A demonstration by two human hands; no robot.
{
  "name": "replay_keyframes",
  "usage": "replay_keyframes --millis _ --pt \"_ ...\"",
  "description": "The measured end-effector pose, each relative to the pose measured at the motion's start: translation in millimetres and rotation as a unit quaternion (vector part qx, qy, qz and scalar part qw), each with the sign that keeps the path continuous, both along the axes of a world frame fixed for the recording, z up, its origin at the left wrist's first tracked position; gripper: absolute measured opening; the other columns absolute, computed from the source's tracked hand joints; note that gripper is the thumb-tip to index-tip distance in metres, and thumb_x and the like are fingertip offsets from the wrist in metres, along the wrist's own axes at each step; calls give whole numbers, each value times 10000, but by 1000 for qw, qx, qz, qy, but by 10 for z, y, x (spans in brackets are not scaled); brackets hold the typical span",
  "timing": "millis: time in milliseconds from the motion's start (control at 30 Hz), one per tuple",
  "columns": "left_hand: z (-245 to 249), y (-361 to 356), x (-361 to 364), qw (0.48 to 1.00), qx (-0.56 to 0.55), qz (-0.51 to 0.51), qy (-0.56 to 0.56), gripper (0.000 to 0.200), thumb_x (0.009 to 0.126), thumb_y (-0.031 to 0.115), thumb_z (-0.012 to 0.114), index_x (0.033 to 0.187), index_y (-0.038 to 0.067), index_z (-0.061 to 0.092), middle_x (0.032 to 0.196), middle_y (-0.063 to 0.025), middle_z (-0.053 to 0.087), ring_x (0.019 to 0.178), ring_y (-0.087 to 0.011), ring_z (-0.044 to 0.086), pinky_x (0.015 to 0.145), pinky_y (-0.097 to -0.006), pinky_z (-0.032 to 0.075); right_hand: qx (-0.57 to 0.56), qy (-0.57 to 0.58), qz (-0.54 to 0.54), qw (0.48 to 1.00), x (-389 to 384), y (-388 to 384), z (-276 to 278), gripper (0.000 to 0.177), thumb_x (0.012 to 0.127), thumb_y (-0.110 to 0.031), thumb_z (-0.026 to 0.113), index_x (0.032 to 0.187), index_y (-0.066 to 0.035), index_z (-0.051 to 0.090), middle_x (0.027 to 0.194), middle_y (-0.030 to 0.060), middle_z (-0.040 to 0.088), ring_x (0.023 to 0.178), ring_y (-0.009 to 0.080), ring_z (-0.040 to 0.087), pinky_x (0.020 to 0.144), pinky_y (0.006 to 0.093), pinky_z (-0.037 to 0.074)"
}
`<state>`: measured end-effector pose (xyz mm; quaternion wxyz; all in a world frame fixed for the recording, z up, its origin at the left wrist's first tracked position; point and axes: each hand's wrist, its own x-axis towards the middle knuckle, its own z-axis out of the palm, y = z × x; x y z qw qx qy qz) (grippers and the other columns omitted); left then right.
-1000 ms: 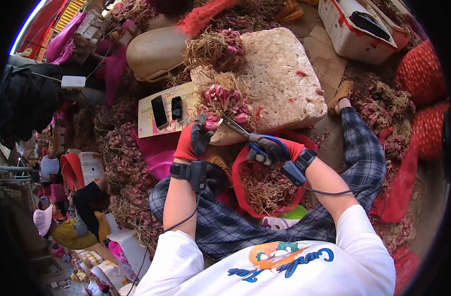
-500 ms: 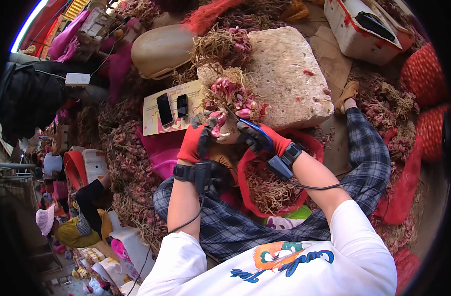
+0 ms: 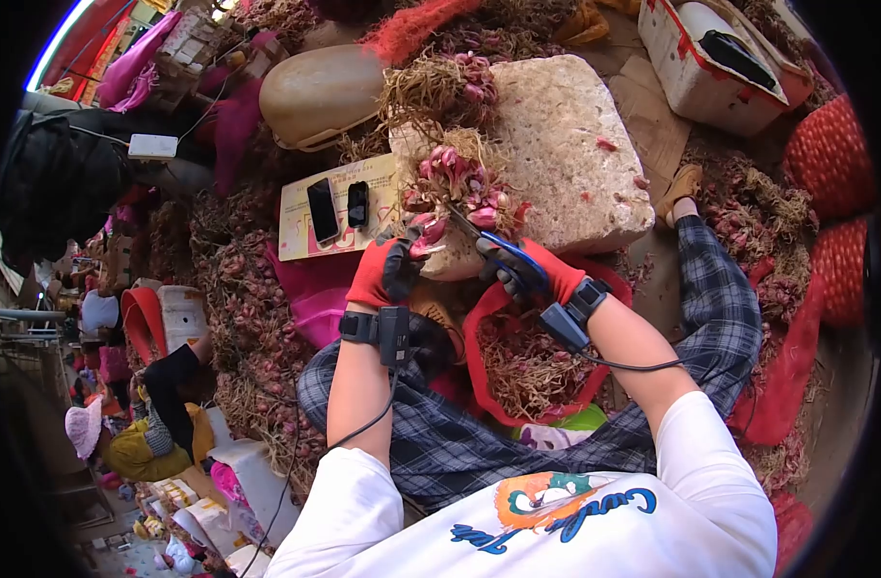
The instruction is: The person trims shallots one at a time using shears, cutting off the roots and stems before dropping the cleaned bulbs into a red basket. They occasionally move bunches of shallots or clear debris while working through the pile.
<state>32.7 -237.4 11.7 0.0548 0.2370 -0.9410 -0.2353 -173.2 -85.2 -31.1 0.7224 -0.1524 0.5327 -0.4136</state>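
Note:
My left hand (image 3: 390,270), in a red and dark glove, is closed on a shallot bulb (image 3: 427,234) at the near left edge of the pale stone block (image 3: 575,144). In my right hand (image 3: 522,270), gloved alike, are blue-handled scissors (image 3: 503,249), whose dark blades point up and left toward the shallots. A bunch of pink shallots (image 3: 460,178) with dry roots and stalks lies on the block just beyond both hands. Another bunch (image 3: 440,91) rests farther back.
Left of the block, a phone (image 3: 322,210) and a small black device (image 3: 358,204) lie on a yellow board (image 3: 296,217). A red-rimmed bag (image 3: 479,371) of trimmings stands below my hands. A foam box (image 3: 715,82) is back right. A person (image 3: 156,448) sits at far left.
My right hand and the scissors have shifted slightly right, with the blades now more visible. My left hand has moved little and still holds the shallot.

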Motion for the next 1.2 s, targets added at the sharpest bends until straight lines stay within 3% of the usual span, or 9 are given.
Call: replay_keyframes --millis 133,233,400,600,700,800,1033,1100,1200 --pt "-185 -61 85 998 9 -3 59 481 704 157 607 1180 91 588 796 -172 638 739 -372 599 643 -421 466 -25 0 14 1000 -61 -86 0 418 835 -448 629 860 -30 628 516 -64 447 392 44 402 371 199 314" --pt "-176 -74 104 999 14 -9 52 502 704 150 601 1200 80 574 816 -171 642 745 -370 594 656 -415 467 -111 36 25 993 -161 -130 -206 341 852 -352 618 1099 -119 650 601 -25 539 419 46 446 378 220 341" --pt "-39 109 21 987 142 -15 75 413 815 161 591 1215 64 559 943 -112 648 842 -272 601 753 -332 463 -105 -34 62 992 -249 -59 -253 270 862 -312 617 1012 -97 679 615 -28 554 424 45 434 383 215 313" --pt "-10 783 -312 811 573 95 67 307 923 208 569 1174 30 562 1112 -32 610 963 -103 547 869 -266 432 -144 27 -53 988 -190 725 253 282 844 -271 643 1026 -55 651 699 -40 568 492 51 504 442 204 372" --pt "-83 1172 -565 794 588 70 138 294 885 246 630 1112 64 588 974 21 604 797 -47 510 661 -214 436 -128 22 -65 989 -242 879 261 285 850 -241 627 1042 -32 615 793 5 605 548 62 539 496 196 431" --pt "-108 1348 -650 730 655 96 167 325 913 195 587 1189 32 533 1095 -8 599 942 -74 531 809 -242 451 -158 -30 -144 976 -332 973 162 259 854 -195 591 1036 -10 595 798 15 588 577 63 536 510 188 446" --pt "-395 1522 -630 588 733 225 257 227 924 194 563 1115 72 551 1013 -28 610 902 -127 584 706 -269 503 -181 -4 -275 944 -805 664 12 246 863 -177 563 999 19 622 705 44 621 528 122 567 459 228 470" --pt "-871 1435 -490 758 571 123 291 209 927 181 553 1108 75 554 1013 -36 609 892 -122 581 687 -252 497 -192 -1 -360 913 -1068 509 -386 248 854 -181 576 1010 6 626 713 44 627 526 137 572 459 243 475" --pt "-948 1444 -411 797 505 94 317 178 923 150 548 1082 73 565 978 -31 610 838 -111 578 664 -233 487 -138 88 -278 947 -1326 362 -452 325 863 -229 603 1115 -24 586 764 39 612 519 118 547 464 267 461"
